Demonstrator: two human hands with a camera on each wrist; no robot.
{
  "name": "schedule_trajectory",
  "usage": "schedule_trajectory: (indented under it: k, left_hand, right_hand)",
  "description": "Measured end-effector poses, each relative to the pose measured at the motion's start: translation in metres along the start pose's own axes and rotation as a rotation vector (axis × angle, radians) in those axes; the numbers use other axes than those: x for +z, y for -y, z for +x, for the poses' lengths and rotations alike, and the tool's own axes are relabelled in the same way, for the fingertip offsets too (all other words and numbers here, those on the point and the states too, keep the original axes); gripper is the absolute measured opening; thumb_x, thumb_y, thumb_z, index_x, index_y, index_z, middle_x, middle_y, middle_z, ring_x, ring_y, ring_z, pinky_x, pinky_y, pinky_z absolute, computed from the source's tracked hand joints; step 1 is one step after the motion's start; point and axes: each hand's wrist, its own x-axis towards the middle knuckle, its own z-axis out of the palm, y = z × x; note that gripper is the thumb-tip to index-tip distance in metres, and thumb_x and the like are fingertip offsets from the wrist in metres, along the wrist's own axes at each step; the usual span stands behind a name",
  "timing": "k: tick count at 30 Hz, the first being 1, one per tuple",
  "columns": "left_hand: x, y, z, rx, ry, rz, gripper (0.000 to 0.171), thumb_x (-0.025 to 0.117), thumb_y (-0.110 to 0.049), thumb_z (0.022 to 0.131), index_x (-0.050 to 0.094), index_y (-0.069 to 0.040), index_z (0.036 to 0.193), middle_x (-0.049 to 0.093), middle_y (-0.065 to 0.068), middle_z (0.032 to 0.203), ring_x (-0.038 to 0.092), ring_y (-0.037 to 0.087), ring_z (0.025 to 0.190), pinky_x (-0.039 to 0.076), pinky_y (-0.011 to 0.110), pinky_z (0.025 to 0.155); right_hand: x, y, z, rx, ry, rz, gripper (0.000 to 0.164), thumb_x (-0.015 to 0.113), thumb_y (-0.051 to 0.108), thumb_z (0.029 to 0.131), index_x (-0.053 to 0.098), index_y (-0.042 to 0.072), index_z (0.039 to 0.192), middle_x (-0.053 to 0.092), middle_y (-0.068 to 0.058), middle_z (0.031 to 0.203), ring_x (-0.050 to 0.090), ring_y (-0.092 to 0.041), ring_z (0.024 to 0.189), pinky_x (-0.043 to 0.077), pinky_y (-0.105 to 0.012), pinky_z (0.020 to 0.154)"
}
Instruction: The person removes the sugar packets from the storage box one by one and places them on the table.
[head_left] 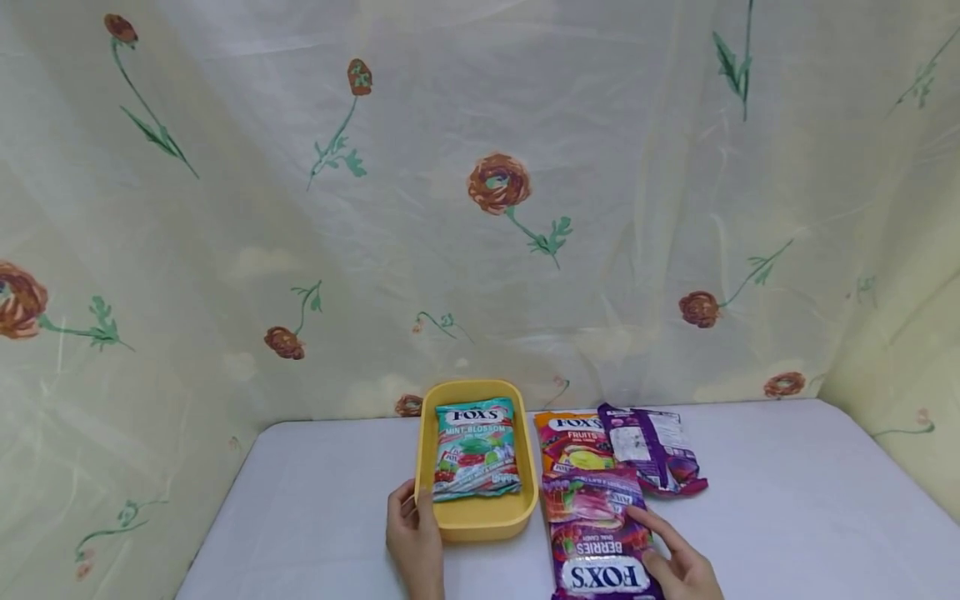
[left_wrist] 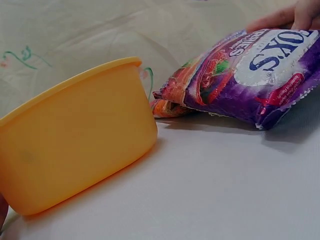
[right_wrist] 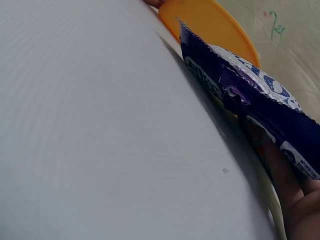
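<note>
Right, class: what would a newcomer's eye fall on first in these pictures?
Probably the yellow tub, low and central in the head view, with a teal Fox's Mint Blossom bag inside and the left hand at its near-left corner. Next, perhaps, the purple Fox's Berries bag just to the right, print upside down there, held by the right hand.

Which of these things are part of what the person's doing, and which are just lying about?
Seemingly part of the job:
yellow tub, held by the left hand
Berries bag, gripped by the right hand
Mint Blossom bag, inside the tub

Lying about, though the bags may belong too:
Fruits bag
other purple bag
flowered cloth, just backdrop
</note>
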Motion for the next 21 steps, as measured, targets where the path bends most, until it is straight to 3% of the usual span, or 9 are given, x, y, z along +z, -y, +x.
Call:
schedule_trajectory:
  k: [4, 9, 13, 16, 18, 21]
  left_hand:
    - [-0.001, 0.0, 0.0, -0.003, 0.0, -0.002, 0.025, 0.057, -0.014, 0.09, 0.06, -0.004, 0.113, 0.063, 0.018, 0.109, 0.06, 0.025, 0.096, 0.046, 0.013, 0.068]
    - [0.0, -0.001, -0.001, -0.008, 0.008, 0.0, 0.025, 0.057, -0.016, 0.091, 0.06, -0.004, 0.113, 0.063, 0.018, 0.11, 0.059, 0.025, 0.096, 0.048, 0.017, 0.069]
    - [0.0, -0.002, -0.002, -0.011, 0.007, 0.003, 0.025, 0.057, -0.016, 0.091, 0.06, -0.004, 0.113, 0.063, 0.018, 0.11, 0.059, 0.025, 0.097, 0.048, 0.017, 0.069]
    - [-0.001, -0.001, -0.001, -0.011, 0.005, 0.004, 0.025, 0.057, -0.015, 0.091, 0.06, -0.004, 0.113, 0.063, 0.018, 0.11, 0.059, 0.025, 0.096, 0.047, 0.016, 0.069]
    - [-0.001, -0.001, -0.001, -0.012, 0.003, 0.006, 0.025, 0.057, -0.016, 0.091, 0.06, -0.005, 0.113, 0.063, 0.018, 0.11, 0.059, 0.025, 0.096, 0.047, 0.016, 0.069]
    - [0.0, -0.001, -0.001, -0.012, -0.002, 0.005, 0.026, 0.057, -0.017, 0.091, 0.06, -0.005, 0.114, 0.063, 0.018, 0.11, 0.059, 0.025, 0.096, 0.047, 0.016, 0.068]
  right_hand:
    - [0.004, 0.0, -0.001, -0.021, -0.072, -0.091, 0.053, 0.045, 0.011, 0.091, 0.04, 0.021, 0.143, 0.05, -0.023, 0.133, 0.065, -0.025, 0.093, 0.056, -0.04, 0.074]
    - [0.005, -0.002, -0.004, 0.01, -0.145, -0.227, 0.056, 0.039, 0.004, 0.088, 0.04, 0.018, 0.142, 0.036, -0.023, 0.145, 0.064, -0.022, 0.088, 0.055, -0.034, 0.068]
    - [0.005, -0.008, -0.006, -0.076, -0.158, -0.314, 0.054, 0.039, 0.003, 0.088, 0.041, 0.012, 0.141, 0.037, -0.024, 0.145, 0.062, -0.008, 0.089, 0.054, -0.027, 0.069]
    - [0.007, -0.01, -0.006, -0.157, -0.17, -0.376, 0.052, 0.039, 0.001, 0.088, 0.043, 0.009, 0.14, 0.035, -0.022, 0.147, 0.055, 0.005, 0.1, 0.05, -0.018, 0.077]
    - [0.009, -0.011, -0.006, -0.199, -0.177, -0.436, 0.051, 0.038, 0.0, 0.089, 0.044, 0.008, 0.139, 0.032, -0.022, 0.149, 0.053, -0.001, 0.112, 0.046, -0.013, 0.081]
    - [0.012, -0.01, -0.007, -0.199, -0.185, -0.533, 0.051, 0.038, 0.001, 0.09, 0.044, 0.01, 0.14, 0.029, -0.022, 0.151, 0.046, -0.024, 0.127, 0.04, -0.007, 0.084]
